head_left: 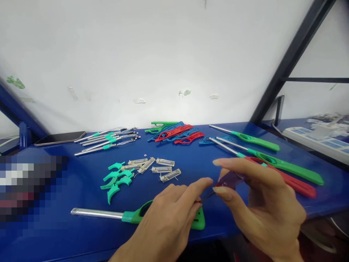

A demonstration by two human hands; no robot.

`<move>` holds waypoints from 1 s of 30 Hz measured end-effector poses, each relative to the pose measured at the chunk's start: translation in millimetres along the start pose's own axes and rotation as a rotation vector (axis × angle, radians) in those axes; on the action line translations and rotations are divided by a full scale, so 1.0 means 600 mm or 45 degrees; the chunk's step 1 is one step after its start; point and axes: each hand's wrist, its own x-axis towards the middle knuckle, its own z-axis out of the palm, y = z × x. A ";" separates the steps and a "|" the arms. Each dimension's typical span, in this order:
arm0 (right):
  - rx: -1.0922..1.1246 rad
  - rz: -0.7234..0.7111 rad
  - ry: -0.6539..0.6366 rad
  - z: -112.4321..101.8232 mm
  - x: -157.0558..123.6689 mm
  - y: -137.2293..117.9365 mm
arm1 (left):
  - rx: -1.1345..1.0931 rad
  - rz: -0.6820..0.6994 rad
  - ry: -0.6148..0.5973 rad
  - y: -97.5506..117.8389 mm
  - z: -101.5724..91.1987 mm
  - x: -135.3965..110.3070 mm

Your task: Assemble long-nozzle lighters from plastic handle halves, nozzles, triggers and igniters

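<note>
My left hand (171, 214) is closed over the handle of a green stick lighter (136, 215) lying near the table's front edge. The lighter's silver tube points left, and my fingers hide the middle of its handle. Between the thumb and fingers of my right hand (261, 200) is a screwdriver (227, 181) with a dark purplish handle. Its thin shaft slants down toward my left fingertips, where the tip is hidden. Beyond my left hand lie several clear fuel cartridges (161, 169) and several teal triggers (112, 182).
Several metal lighter tubes (109, 139) with wires lie at the back left, near a phone (60, 138). Red, blue and green handle shells (174, 133) are piled at the back. On the right are green lighters (286, 165) and a red one (300, 183), near a white power strip (316, 140).
</note>
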 end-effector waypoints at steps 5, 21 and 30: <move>-0.009 0.017 0.034 -0.005 -0.003 -0.004 | 0.000 0.013 0.020 0.005 -0.003 -0.008; -0.090 0.036 -0.068 -0.005 -0.007 -0.012 | 0.040 0.078 -0.024 0.008 0.002 -0.014; -0.121 0.035 -0.042 -0.016 0.018 -0.031 | -0.085 0.012 0.044 0.013 0.005 -0.021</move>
